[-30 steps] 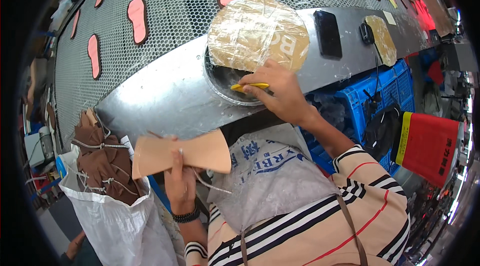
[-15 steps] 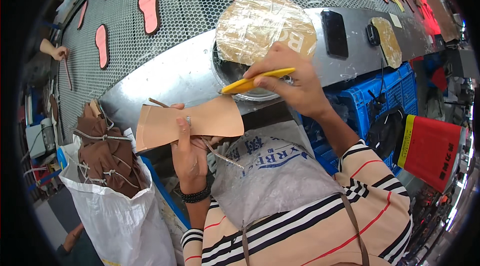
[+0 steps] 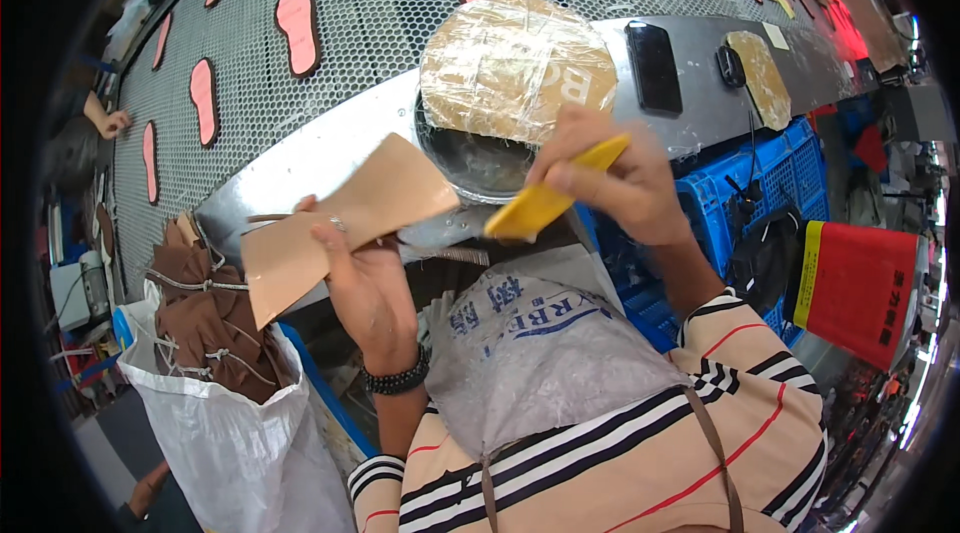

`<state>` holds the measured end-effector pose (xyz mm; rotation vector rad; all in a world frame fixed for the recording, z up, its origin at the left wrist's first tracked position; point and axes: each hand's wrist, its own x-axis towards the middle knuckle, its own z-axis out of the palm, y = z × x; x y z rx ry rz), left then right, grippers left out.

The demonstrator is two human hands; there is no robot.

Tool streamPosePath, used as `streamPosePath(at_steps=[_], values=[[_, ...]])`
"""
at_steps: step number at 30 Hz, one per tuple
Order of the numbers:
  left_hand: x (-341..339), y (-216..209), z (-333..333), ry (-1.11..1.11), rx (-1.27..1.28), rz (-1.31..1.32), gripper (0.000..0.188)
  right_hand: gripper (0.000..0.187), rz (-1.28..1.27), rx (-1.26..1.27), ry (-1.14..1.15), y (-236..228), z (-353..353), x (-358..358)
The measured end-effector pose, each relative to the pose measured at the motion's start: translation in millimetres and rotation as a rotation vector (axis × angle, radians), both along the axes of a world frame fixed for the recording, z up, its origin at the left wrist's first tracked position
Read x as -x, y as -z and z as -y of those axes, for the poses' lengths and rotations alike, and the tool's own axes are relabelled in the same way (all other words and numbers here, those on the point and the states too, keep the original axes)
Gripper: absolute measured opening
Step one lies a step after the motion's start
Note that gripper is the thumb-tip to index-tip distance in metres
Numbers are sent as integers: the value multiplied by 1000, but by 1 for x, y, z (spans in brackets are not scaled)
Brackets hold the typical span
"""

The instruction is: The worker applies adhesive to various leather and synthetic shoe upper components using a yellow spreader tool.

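My left hand (image 3: 375, 298) grips a tan shoe-upper piece (image 3: 375, 198), wide at both ends and narrow in the middle, with my thumb across its waist. A thin strap with a shiny, sparkling end (image 3: 455, 255) sticks out beside my fingers. In my right hand (image 3: 615, 178) is a flat yellow-handled tool (image 3: 560, 188), blurred by motion, held to the right of the tan piece and apart from it. Its tip cannot be made out. Between and beyond my hands, a dark round pot (image 3: 475, 161) is partly covered by a tape-wrapped cardboard disc (image 3: 520, 68).
Pink insole pieces (image 3: 297, 28) lie on a mesh conveyor (image 3: 370, 23) beyond the metal ledge (image 3: 310, 143). A black phone (image 3: 655, 68) rests on the ledge. At left, a white sack (image 3: 230, 443) holds brown bundles (image 3: 215, 323); blue crates (image 3: 765, 178) stand at right. Another person's hand (image 3: 108, 120) is far left.
The tan piece has tilted, its right end rising and its left end dropping. My right hand has swung the yellow tool away from it. The other person's insole now lies on the conveyor.
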<state>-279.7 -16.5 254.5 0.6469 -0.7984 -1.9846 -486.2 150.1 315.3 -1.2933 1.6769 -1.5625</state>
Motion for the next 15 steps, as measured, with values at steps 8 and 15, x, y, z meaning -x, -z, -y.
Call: streamPosePath(at_steps=[8,15], values=[[49,16,26,-213,73,-242,45,12,-584,-127,276,60,34,-13],[32,36,21,-249,104,-187,49,13,-152,23,535,48,49,-43]])
